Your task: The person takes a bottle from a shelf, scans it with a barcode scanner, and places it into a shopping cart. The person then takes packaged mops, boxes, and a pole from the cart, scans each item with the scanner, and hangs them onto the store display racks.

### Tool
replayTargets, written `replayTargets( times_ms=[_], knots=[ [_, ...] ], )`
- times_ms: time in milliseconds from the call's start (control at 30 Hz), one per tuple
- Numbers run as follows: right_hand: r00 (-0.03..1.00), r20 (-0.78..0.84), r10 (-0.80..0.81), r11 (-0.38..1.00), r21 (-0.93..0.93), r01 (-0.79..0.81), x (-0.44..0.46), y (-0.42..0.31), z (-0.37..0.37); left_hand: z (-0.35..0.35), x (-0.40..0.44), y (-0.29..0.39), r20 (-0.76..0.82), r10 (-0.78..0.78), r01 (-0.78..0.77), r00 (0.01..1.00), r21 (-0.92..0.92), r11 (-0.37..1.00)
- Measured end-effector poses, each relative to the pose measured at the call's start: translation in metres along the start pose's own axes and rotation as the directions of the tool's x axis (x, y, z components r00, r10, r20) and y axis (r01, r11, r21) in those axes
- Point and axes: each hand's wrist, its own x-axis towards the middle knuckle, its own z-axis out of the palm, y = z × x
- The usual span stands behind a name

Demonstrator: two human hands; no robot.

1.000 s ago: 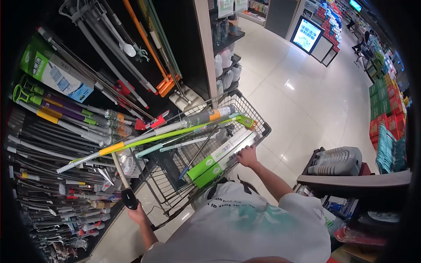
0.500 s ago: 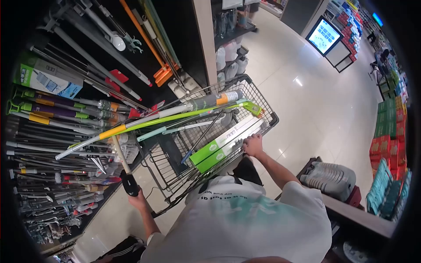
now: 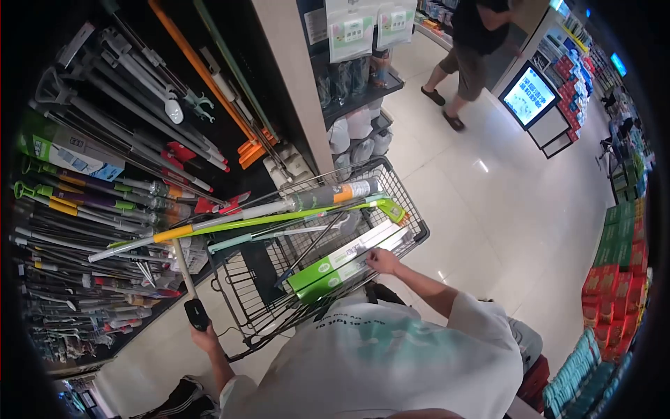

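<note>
My left hand (image 3: 204, 338) is closed around the black end of the pale handle bar (image 3: 183, 269) at the rear of a wire shopping cart (image 3: 234, 302). On the cart's near side rim, my right hand (image 3: 382, 261) is curled, beside green-and-white long boxes (image 3: 328, 269). Whether its fingers also touch the boxes is hidden. Across the basket lies a mop with a grey-and-yellow pole (image 3: 244, 215), its head wrapped in plastic. Alongside it are a lime-green broom (image 3: 387, 207) and a pale teal pole (image 3: 230, 242). The poles stick out past the cart's rear.
Racks of mops and poles (image 3: 91, 272) stand close on the left. A shelf post (image 3: 293, 84) and hanging packs (image 3: 351, 35) are ahead. A person (image 3: 471, 56) walks on the aisle floor near a lit screen (image 3: 529, 98). Red cartons (image 3: 614, 300) are stacked at right.
The cart sits lower and slightly left in view, with both hands still at it. A person has come into view at the top. The right-hand shelves have shifted down.
</note>
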Motion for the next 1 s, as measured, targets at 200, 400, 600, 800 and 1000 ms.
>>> replayTargets(
  times_ms=[200,400,600,800,1000],
  knots=[
    [0.907,-0.373,-0.197,0.96,0.112,0.255,0.195,-0.036,-0.161,0.006,-0.009,0.016,-0.023,-0.006,0.006,1.0,-0.027,1.0],
    [0.669,-0.555,-0.494,0.868,-0.354,0.348,0.333,-0.103,-0.281,0.008,-0.015,0.045,0.008,-0.024,0.023,1.0,0.108,0.994],
    [0.834,-0.432,-0.342,0.839,-0.54,0.065,0.353,-0.161,-0.318,0.013,-0.023,0.054,0.012,-0.031,0.03,0.999,0.058,0.998],
    [0.935,-0.33,-0.128,0.809,-0.58,-0.094,0.379,-0.172,-0.326,0.026,-0.022,0.038,-0.021,0.0,0.0,1.0,0.001,1.0],
    [0.886,-0.432,-0.169,0.814,-0.568,-0.122,0.38,-0.169,-0.324,0.02,-0.027,0.039,-0.025,-0.031,0.031,0.999,0.03,0.999]
  ],
)
